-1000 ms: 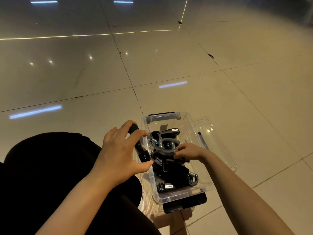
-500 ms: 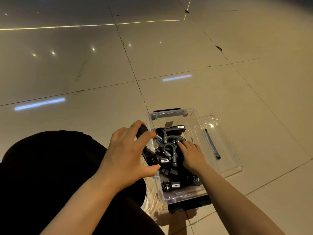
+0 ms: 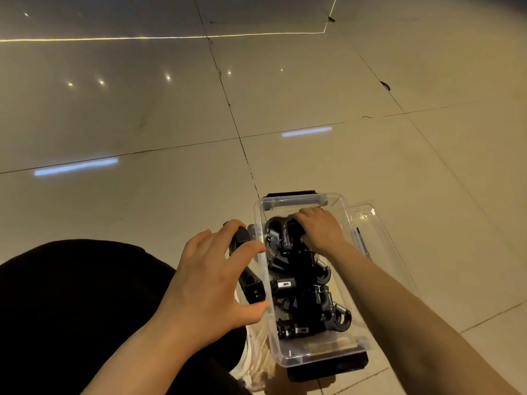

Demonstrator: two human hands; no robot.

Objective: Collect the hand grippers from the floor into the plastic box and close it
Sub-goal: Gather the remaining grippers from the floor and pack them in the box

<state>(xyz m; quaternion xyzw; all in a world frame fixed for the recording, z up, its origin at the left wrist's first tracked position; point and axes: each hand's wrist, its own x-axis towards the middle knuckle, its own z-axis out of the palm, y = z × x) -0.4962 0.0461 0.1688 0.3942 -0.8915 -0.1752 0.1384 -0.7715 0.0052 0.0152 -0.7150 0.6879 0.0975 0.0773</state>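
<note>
You are mid-packing: your right hand (image 3: 318,232) presses grippers (image 3: 299,280) down inside the box (image 3: 261,223), grip closed on one. Just outside the wall, your left hand (image 3: 216,283) is clamped on another gripper (image 3: 249,277); next, drop it in beside your right grip, then fit the lid (image 3: 382,240).

Clear plastic box (image 3: 346,223), rectangular, lid off, upright on the tiled floor. Black hand grippers (image 3: 302,292) with coiled steel springs, piled inside.

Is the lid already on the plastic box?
No, the box is open at the top, the right hand reaches inside it, and the clear lid lies on the floor beside it.
</note>
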